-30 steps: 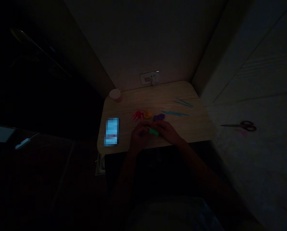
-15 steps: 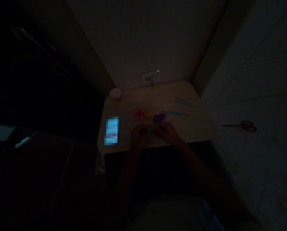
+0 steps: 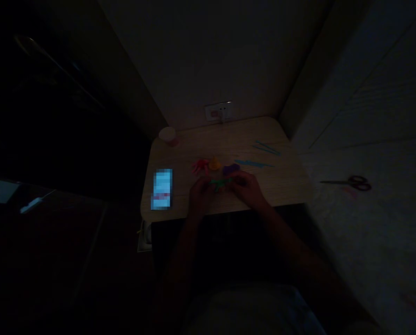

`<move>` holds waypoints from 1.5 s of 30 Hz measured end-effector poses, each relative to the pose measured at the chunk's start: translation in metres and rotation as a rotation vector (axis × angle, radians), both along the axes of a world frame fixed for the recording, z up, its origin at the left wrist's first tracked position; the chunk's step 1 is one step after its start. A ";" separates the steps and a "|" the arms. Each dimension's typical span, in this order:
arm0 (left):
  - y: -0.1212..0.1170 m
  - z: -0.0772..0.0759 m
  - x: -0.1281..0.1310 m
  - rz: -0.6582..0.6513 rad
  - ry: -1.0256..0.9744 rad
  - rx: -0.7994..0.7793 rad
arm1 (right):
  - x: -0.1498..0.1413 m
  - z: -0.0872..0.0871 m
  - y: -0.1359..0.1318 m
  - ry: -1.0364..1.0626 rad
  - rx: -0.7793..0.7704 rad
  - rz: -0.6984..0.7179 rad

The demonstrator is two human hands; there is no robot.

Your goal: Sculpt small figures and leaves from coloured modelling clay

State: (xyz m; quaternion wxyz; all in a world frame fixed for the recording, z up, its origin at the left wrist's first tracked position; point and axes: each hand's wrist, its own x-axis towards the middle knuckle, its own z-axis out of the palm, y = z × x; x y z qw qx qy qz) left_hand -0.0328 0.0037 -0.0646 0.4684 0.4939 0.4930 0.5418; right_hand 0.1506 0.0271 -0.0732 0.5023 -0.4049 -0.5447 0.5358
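Head view: holding a green piece point(image 3: 219, 184) between both hands point(image 3: 247, 190), near a purple piece point(image 3: 231, 168) on the table point(image 3: 281, 186), apparently shaping it, and likely needing a light grip next.

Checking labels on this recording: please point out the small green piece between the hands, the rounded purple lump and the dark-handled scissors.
Small green piece point(image 3: 218, 184), head view: middle of its visible part.
Rounded purple lump point(image 3: 231, 168), head view: its upper middle surface.
Dark-handled scissors point(image 3: 348, 183), head view: where blades meet handles.

What seems a pale cup point(image 3: 167, 134) sits beyond a glowing phone point(image 3: 162, 189)
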 end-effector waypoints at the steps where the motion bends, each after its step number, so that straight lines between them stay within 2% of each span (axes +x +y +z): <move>1: 0.001 -0.001 -0.002 -0.003 -0.007 0.013 | 0.001 0.000 0.000 -0.005 0.009 0.004; 7: 0.004 -0.005 -0.008 0.040 0.095 0.079 | 0.001 0.004 -0.001 -0.003 0.018 0.094; 10: 0.005 -0.004 -0.005 0.050 0.096 0.070 | 0.000 0.004 -0.001 0.005 0.003 0.071; 16: 0.003 0.000 -0.001 0.019 0.011 -0.009 | -0.004 0.005 -0.004 -0.050 0.107 0.025; 20: 0.001 0.003 0.001 0.031 0.055 -0.041 | -0.003 0.009 -0.006 -0.146 0.142 0.104; 24: 0.000 0.004 0.005 0.056 0.032 0.020 | -0.001 0.011 -0.007 -0.121 0.122 0.211; 29: -0.002 0.007 0.006 0.061 0.046 0.076 | -0.001 0.010 -0.011 -0.121 0.135 0.257; 31: -0.007 0.010 0.006 0.105 0.005 0.113 | -0.002 0.012 -0.013 -0.114 0.157 0.226; 33: -0.015 0.012 0.008 0.139 -0.055 0.141 | -0.005 0.017 -0.017 -0.109 0.184 0.104; 36: -0.030 0.013 0.022 0.116 -0.085 0.046 | -0.013 0.031 -0.022 -0.082 0.272 -0.148; 38: -0.037 0.014 0.038 0.128 -0.095 -0.038 | -0.021 0.043 -0.024 -0.069 0.359 -0.226; 40: -0.042 0.019 0.056 0.150 -0.165 -0.094 | -0.028 0.055 -0.024 -0.118 0.423 -0.255; 42: -0.047 0.032 0.070 0.155 -0.325 -0.094 | -0.034 0.064 -0.021 -0.189 0.480 -0.270; 45: -0.054 0.057 0.076 -0.001 -0.583 -0.093 | -0.038 0.070 -0.017 -0.337 0.579 -0.212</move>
